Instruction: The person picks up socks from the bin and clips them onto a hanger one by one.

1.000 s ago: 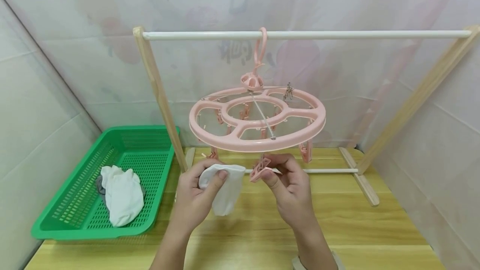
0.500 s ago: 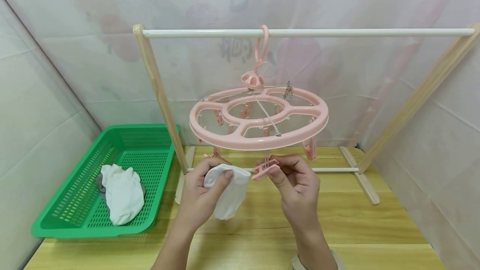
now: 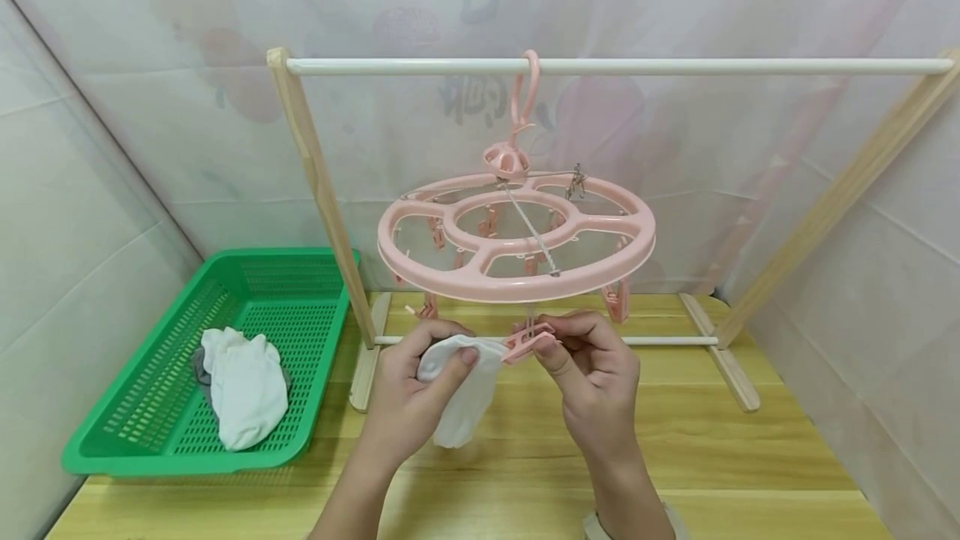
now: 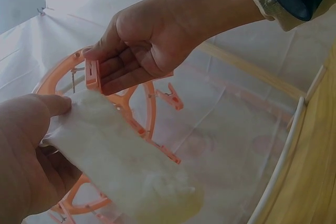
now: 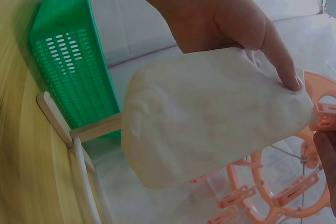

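Observation:
A round pink clip hanger [image 3: 517, 238] hangs by its hook from the white rail [image 3: 675, 67] of a wooden rack. Below its front rim, my left hand [image 3: 420, 382] pinches a white sock [image 3: 463, 386] between thumb and fingers; the sock's top edge touches a pink clip [image 3: 528, 342]. My right hand [image 3: 588, 373] pinches that clip. In the left wrist view the sock [image 4: 121, 169] lies just under the clip [image 4: 92, 72] held by the right hand. The right wrist view shows the sock [image 5: 210, 114] filling the middle, with the clip [image 5: 324, 116] at its right end.
A green plastic basket [image 3: 120, 448] stands at the left on the wooden table [image 3: 750, 473], with more white socks [image 3: 243, 390] in it. The rack's wooden legs [image 3: 318, 190] and low crossbar [image 3: 667, 341] stand behind my hands. Plastic-sheeted walls close in on all sides.
My left hand has carried the sock rightward and up until its top edge meets the clip. My right hand has raised the clip slightly and holds it level.

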